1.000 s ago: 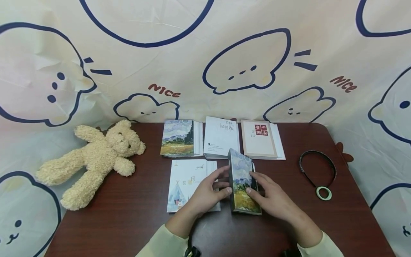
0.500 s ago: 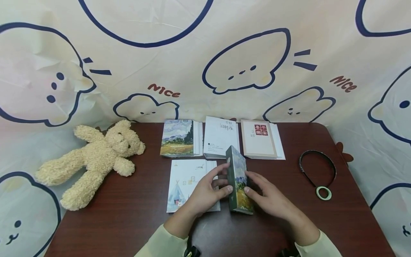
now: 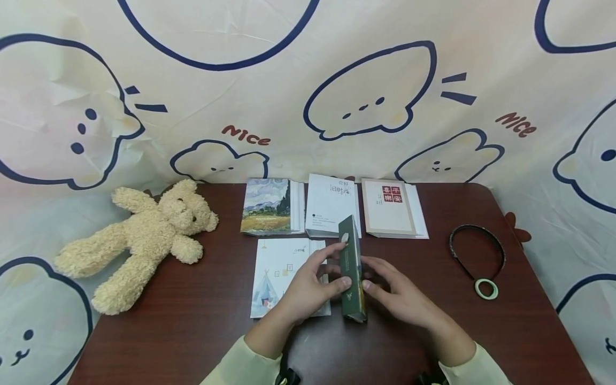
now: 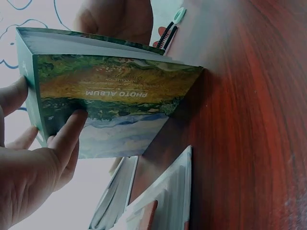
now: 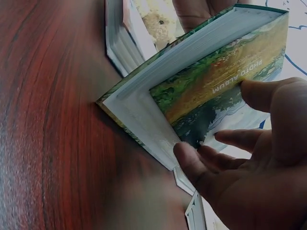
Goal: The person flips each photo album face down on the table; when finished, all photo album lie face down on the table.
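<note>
Photo album (image 3: 352, 270) standing on its fore-edge, green spine uppermost, on the worktop (image 3: 187, 337), short of the far-edge row and just right of a tent-covered album (image 3: 273, 262). Left hand (image 3: 308, 286) grasping the spine side, thumb and one finger on the spine, other fingers against the left cover. Right hand (image 3: 401, 294) unclenched, thumb and fingertips resting against the opposite cover without wrapping round it; firmness of contact impossible to tell. Along the far edge, left to right: landscape-covered album (image 3: 266, 208), white album (image 3: 329, 206), beige album (image 3: 387, 214). Toward the left edge, teddy bear (image 3: 144, 235); toward the right edge, cord loop (image 3: 474, 226) with a pale green ring (image 3: 477, 289). Step in hand, by judgement: steadying the album on edge between both hands, with placement not yet finished. Next move, by judgement: support from both sides, covers kept together, then a slow lowering flat, clear of the tent-covered album, before easing off the fingers.
</note>
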Demonstrator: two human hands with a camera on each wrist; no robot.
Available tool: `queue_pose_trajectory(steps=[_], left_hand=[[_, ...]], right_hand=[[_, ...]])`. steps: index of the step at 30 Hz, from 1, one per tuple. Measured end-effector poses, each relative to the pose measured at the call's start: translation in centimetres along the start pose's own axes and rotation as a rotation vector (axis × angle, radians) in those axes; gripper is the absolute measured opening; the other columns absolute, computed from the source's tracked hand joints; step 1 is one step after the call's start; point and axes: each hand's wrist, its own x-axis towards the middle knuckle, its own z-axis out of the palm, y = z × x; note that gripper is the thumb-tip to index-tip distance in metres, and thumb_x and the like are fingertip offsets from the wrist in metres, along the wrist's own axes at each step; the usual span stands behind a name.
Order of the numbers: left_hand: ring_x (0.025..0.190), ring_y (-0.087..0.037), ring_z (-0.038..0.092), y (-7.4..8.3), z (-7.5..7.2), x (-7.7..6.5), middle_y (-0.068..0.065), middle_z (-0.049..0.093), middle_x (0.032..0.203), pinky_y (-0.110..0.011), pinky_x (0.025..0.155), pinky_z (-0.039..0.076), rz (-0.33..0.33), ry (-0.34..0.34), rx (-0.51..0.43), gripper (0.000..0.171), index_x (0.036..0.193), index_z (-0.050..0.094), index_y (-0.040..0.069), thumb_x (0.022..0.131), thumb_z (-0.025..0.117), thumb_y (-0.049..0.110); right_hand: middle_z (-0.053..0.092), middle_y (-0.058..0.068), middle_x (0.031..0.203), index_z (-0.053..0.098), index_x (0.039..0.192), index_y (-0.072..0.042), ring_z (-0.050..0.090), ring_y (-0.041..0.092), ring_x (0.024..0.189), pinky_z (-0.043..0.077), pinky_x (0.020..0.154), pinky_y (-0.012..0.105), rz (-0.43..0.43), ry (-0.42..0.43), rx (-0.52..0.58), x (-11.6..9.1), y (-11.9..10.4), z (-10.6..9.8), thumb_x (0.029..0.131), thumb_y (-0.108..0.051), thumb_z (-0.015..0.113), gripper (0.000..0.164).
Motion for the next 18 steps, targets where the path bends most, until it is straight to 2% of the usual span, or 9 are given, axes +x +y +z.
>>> queue_pose_trajectory(steps=[7, 12, 18], left_hand=[[0.117, -0.028, 0.060, 0.6, 0.2, 0.0, -0.009, 0.048, 0.136, -0.034, 0.087, 0.059, -0.006, 0.017, 0.029, 0.063, 0.149, 0.054, 0.032, 0.093, 0.080, 0.017], [0.115, -0.028, 0.058, 1.0, 0.3, -0.1, -0.010, 0.049, 0.133, -0.032, 0.086, 0.059, 0.016, 0.024, 0.080, 0.062, 0.148, 0.055, 0.032, 0.093, 0.080, 0.019], [0.114, -0.027, 0.057, 1.4, 0.5, -0.1, -0.010, 0.049, 0.131, -0.029, 0.082, 0.060, 0.048, 0.033, 0.148, 0.061, 0.147, 0.056, 0.033, 0.093, 0.080, 0.020]], right_hand=[[0.049, 0.006, 0.151, 0.044, 0.157, -0.020, 0.059, 0.025, 0.128, 0.050, 0.103, 0.044, -0.052, -0.021, 0.084, 0.2, -0.3, -0.1, 0.108, -0.028, 0.058, 0.052], [0.052, 0.006, 0.148, 0.043, 0.158, -0.019, 0.058, 0.025, 0.129, 0.049, 0.105, 0.045, -0.038, -0.033, 0.104, 0.1, -0.7, -0.3, 0.109, -0.029, 0.056, 0.052], [0.058, 0.009, 0.143, 0.043, 0.157, -0.015, 0.059, 0.028, 0.128, 0.050, 0.102, 0.033, -0.068, -0.017, 0.138, -0.1, -1.2, -0.6, 0.108, -0.024, 0.057, 0.052]])
